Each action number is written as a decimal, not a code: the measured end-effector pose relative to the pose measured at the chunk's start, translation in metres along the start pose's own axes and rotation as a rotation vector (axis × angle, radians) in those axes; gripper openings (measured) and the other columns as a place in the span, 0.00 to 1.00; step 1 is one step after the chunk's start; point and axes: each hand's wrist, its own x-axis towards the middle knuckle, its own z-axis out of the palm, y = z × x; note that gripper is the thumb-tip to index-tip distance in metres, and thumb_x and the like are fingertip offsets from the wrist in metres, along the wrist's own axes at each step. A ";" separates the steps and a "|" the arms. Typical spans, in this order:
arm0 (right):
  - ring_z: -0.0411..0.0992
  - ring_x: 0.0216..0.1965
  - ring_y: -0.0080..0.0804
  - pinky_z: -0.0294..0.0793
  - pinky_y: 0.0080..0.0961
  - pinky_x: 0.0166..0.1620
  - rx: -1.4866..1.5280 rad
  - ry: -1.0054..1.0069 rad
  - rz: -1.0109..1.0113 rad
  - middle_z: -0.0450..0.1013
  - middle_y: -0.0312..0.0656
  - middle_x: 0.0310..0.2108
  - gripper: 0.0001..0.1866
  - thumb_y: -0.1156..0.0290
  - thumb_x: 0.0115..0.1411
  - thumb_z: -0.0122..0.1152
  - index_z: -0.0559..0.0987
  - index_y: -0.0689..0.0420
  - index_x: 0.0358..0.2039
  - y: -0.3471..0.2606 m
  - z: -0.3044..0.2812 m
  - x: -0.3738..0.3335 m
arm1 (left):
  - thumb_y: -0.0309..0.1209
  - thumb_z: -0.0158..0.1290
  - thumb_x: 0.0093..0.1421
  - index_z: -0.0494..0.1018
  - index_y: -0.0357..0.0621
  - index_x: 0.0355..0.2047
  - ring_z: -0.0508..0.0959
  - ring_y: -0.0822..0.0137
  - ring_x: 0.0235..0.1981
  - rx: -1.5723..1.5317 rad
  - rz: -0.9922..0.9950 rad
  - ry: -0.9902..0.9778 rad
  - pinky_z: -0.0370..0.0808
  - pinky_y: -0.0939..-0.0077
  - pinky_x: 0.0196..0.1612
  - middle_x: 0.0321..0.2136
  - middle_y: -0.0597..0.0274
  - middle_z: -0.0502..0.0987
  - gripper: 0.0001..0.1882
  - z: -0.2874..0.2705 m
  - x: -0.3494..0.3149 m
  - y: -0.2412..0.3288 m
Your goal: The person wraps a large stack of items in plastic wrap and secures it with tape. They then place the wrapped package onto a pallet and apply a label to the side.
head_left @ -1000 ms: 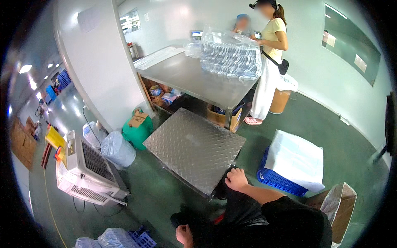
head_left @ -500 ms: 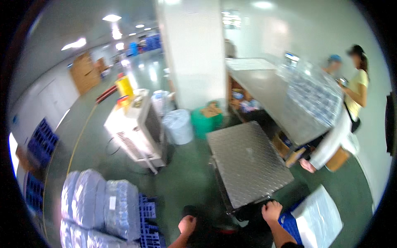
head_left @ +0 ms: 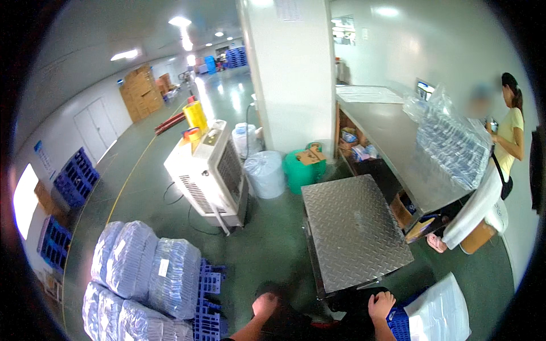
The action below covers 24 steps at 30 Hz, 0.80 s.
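Note:
My left hand (head_left: 265,307) is low in the middle of the view, over my dark clothing, with its fingers curled in and nothing seen in it. To its right, my right hand (head_left: 381,306) rests against the dark cloth near the front edge of a metal platform (head_left: 357,230). Its fingers are bent in as well, and no held thing shows. The platform has a raised tread pattern and stands in front of me. Just right of the right hand is a blue plastic crate or pallet (head_left: 399,325), with a white plastic-wrapped stack (head_left: 441,312) beside it.
Clear-wrapped bundles (head_left: 133,258) stand on a blue pallet (head_left: 209,290) at left. Ahead are an air cooler (head_left: 202,176), a white bin (head_left: 265,176), a green bin (head_left: 296,173) and a pillar (head_left: 290,74). Two people are by the steel table (head_left: 381,122) with bagged goods (head_left: 449,148).
My view has swung a little left, so the surroundings sit farther right, and the picture is sharper. Both hands remain low with fingers curled.

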 end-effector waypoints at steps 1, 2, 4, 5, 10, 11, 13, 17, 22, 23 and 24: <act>0.66 0.39 0.49 0.60 0.47 0.45 0.000 0.016 -0.021 0.66 0.46 0.31 0.13 0.63 0.51 0.66 0.70 0.53 0.21 0.004 0.002 0.001 | 0.49 0.54 0.58 0.82 0.54 0.39 0.81 0.52 0.43 -0.007 -0.011 -0.006 0.76 0.57 0.46 0.39 0.56 0.83 0.18 0.002 0.003 0.000; 0.66 0.38 0.48 0.60 0.46 0.44 0.002 0.034 -0.035 0.66 0.45 0.30 0.13 0.63 0.51 0.66 0.70 0.53 0.21 0.004 0.001 0.001 | 0.49 0.55 0.57 0.82 0.55 0.38 0.81 0.52 0.42 -0.009 0.005 -0.008 0.77 0.57 0.45 0.38 0.56 0.83 0.17 0.000 0.004 0.002; 0.66 0.38 0.48 0.61 0.45 0.43 -0.003 0.070 -0.053 0.67 0.44 0.29 0.13 0.62 0.50 0.66 0.71 0.53 0.21 -0.001 -0.005 0.000 | 0.50 0.56 0.58 0.82 0.53 0.37 0.82 0.53 0.40 0.020 0.036 -0.012 0.77 0.58 0.42 0.35 0.58 0.83 0.17 0.010 0.009 -0.008; 0.67 0.38 0.48 0.61 0.45 0.43 -0.004 0.074 -0.048 0.67 0.44 0.29 0.13 0.62 0.50 0.66 0.71 0.53 0.21 0.000 -0.006 -0.001 | 0.50 0.57 0.59 0.82 0.51 0.36 0.82 0.54 0.38 0.031 0.051 -0.016 0.77 0.59 0.41 0.34 0.58 0.83 0.17 0.013 0.012 -0.005; 0.67 0.38 0.48 0.62 0.45 0.42 -0.011 0.098 -0.040 0.68 0.43 0.29 0.12 0.62 0.50 0.66 0.73 0.52 0.20 0.002 -0.006 -0.003 | 0.49 0.56 0.56 0.82 0.52 0.34 0.82 0.53 0.40 0.059 0.007 0.016 0.77 0.57 0.43 0.35 0.57 0.83 0.17 0.030 0.018 -0.019; 0.67 0.38 0.48 0.63 0.45 0.42 -0.009 0.094 -0.043 0.68 0.43 0.29 0.12 0.62 0.50 0.66 0.73 0.52 0.20 0.000 -0.007 -0.003 | 0.49 0.56 0.56 0.82 0.52 0.34 0.82 0.53 0.40 0.056 -0.001 0.027 0.77 0.57 0.43 0.35 0.57 0.83 0.17 0.032 0.019 -0.022; 0.67 0.38 0.47 0.63 0.45 0.42 0.006 0.095 -0.036 0.68 0.43 0.29 0.12 0.62 0.50 0.67 0.73 0.52 0.19 -0.002 -0.007 -0.005 | 0.49 0.57 0.56 0.82 0.51 0.34 0.82 0.53 0.41 0.050 -0.022 0.054 0.77 0.57 0.43 0.35 0.57 0.83 0.17 0.035 0.021 -0.027; 0.67 0.38 0.47 0.63 0.45 0.42 0.014 0.106 -0.045 0.69 0.43 0.29 0.12 0.62 0.50 0.67 0.73 0.52 0.19 -0.004 -0.004 -0.007 | 0.49 0.58 0.56 0.82 0.51 0.35 0.82 0.53 0.39 0.026 0.022 0.088 0.78 0.58 0.42 0.34 0.58 0.83 0.17 0.039 0.022 -0.036; 0.68 0.38 0.48 0.62 0.44 0.43 0.010 0.077 -0.046 0.69 0.43 0.29 0.11 0.62 0.50 0.67 0.75 0.52 0.20 -0.011 -0.006 -0.005 | 0.47 0.59 0.55 0.82 0.51 0.34 0.82 0.54 0.37 -0.001 0.016 0.110 0.78 0.58 0.41 0.33 0.58 0.83 0.15 0.032 0.019 -0.040; 0.68 0.38 0.48 0.62 0.44 0.43 0.011 0.071 -0.049 0.69 0.43 0.29 0.11 0.62 0.50 0.67 0.75 0.52 0.20 -0.012 -0.006 -0.004 | 0.47 0.59 0.54 0.82 0.52 0.33 0.82 0.54 0.37 -0.014 0.011 0.123 0.78 0.58 0.40 0.32 0.58 0.83 0.15 0.029 0.020 -0.039; 0.68 0.38 0.47 0.62 0.44 0.43 0.013 0.066 -0.052 0.69 0.43 0.29 0.12 0.62 0.50 0.67 0.75 0.52 0.20 -0.014 -0.005 -0.004 | 0.46 0.60 0.54 0.82 0.51 0.32 0.82 0.53 0.35 -0.009 0.023 0.155 0.78 0.58 0.39 0.31 0.58 0.83 0.14 0.034 0.024 -0.046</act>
